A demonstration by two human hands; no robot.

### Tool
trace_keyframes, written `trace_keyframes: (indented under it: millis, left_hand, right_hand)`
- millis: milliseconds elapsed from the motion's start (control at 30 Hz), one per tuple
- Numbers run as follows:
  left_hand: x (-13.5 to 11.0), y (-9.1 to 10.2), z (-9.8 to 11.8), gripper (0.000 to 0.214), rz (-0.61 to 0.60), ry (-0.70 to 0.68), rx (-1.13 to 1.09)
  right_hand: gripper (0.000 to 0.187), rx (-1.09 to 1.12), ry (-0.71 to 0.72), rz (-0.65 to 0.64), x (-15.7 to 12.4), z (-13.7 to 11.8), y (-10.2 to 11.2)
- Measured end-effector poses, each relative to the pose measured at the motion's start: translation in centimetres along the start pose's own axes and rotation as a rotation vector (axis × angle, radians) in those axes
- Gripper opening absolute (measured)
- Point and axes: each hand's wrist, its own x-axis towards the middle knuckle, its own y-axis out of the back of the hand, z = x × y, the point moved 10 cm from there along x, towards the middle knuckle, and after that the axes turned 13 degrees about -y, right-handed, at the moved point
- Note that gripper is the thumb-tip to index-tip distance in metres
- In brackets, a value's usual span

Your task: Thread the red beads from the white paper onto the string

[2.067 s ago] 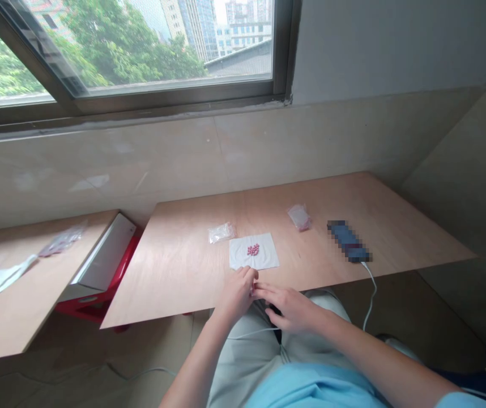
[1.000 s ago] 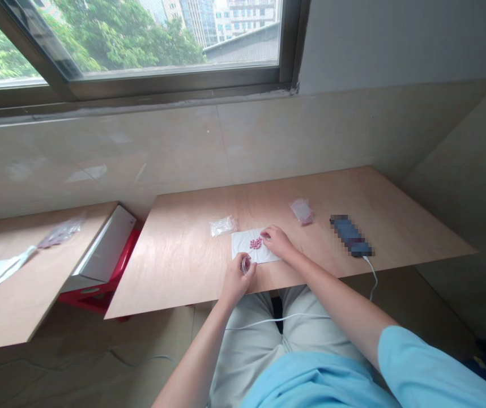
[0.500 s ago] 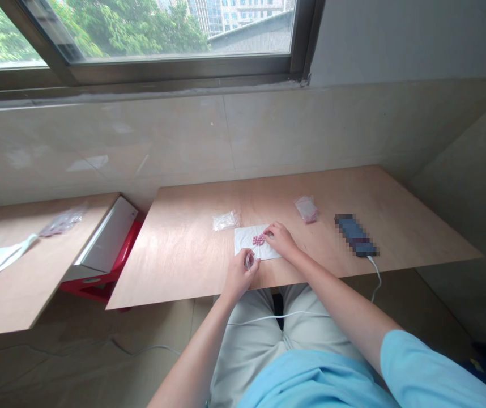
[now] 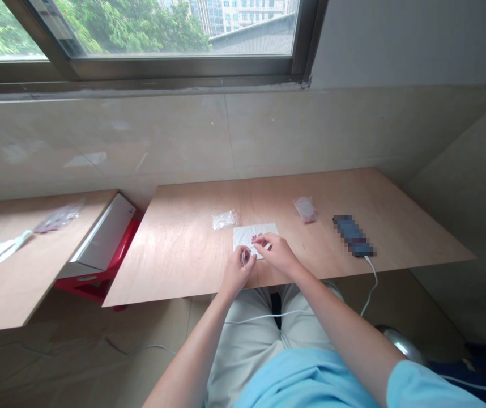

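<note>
My left hand is closed around a small round shiny loop, which looks like a coil of thin wire or cord, at the near edge of a white sheet. Small pink beads lie together on the sheet, partly covered by my right hand. The right thumb and index finger are pinched together just beside the loop. Whatever sits between those fingertips is too small to make out.
On the wooden table lie a clear plastic packet, a pinkish packet and a blurred-out phone with a white cable. A second table stands left, with a red stool between. A wall and window are ahead.
My right hand has moved left and nearer to me, from the beads towards the loop. The left hand has stayed nearly in place, still around the loop. The view shifted slightly.
</note>
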Motion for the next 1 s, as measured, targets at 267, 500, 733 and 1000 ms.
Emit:
trace_keyframes:
  millis: [267, 500, 733, 1000]
  left_hand:
    - [0.0, 0.0, -0.2, 0.017, -0.005, 0.008, 0.014]
    - [0.0, 0.0, -0.4, 0.019, -0.018, 0.014, 0.015]
    - [-0.1, -0.1, -0.5, 0.021, -0.026, 0.033, 0.017]
    - [-0.1, 0.0, -0.2, 0.02, -0.022, 0.033, -0.018]
  right_hand:
    - [0.027, -0.272, 0.003, 0.078, 5.5, 4.9, 1.9]
    - [0.03, -0.455, 0.105, -0.051, 6.9, 4.9, -0.9]
    - [0.022, -0.472, 0.104, -0.06, 7.1, 5.0, -1.1]
    - [0.019, -0.432, 0.089, -0.096, 7.1, 4.8, -0.7]
